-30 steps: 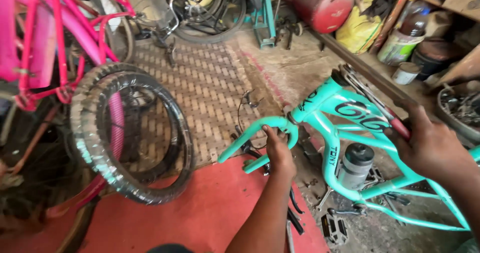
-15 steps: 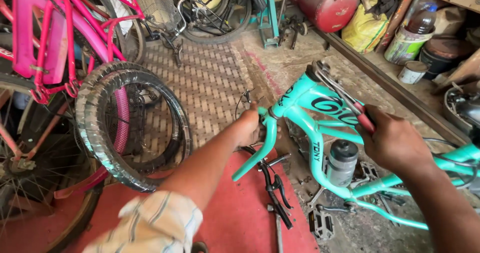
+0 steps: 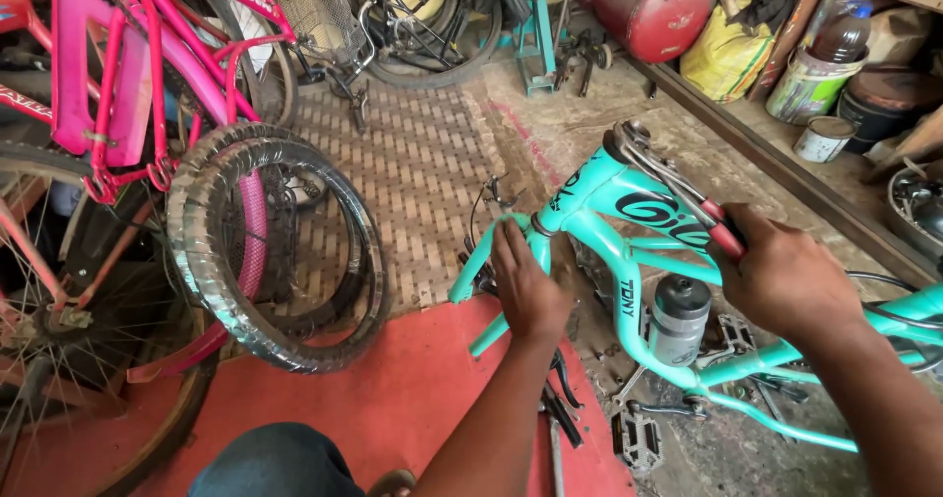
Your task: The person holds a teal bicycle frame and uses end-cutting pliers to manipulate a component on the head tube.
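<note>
Teal frame (image 3: 629, 261) lies tilted on floor, just right of red mat (image 3: 393, 409). Left hand (image 3: 528, 286) wrapped over fork (image 3: 491, 261) at frame's front. Right hand (image 3: 786, 279) clenched on red-handled tool (image 3: 712, 224) atop frame. Grey bottle (image 3: 680, 318) mounted inside frame; wrapped tyre (image 3: 285, 251) well left.

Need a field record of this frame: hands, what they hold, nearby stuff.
setting: cluttered cycle workshop floor
left hand: gripping the fork crown of the turquoise bicycle frame
right hand: closed on a red-handled tool at the frame's top tube
on frame: grey water bottle
under frame: red floor mat, black pedal
left side: wrapped tyres, pink bicycle
</note>
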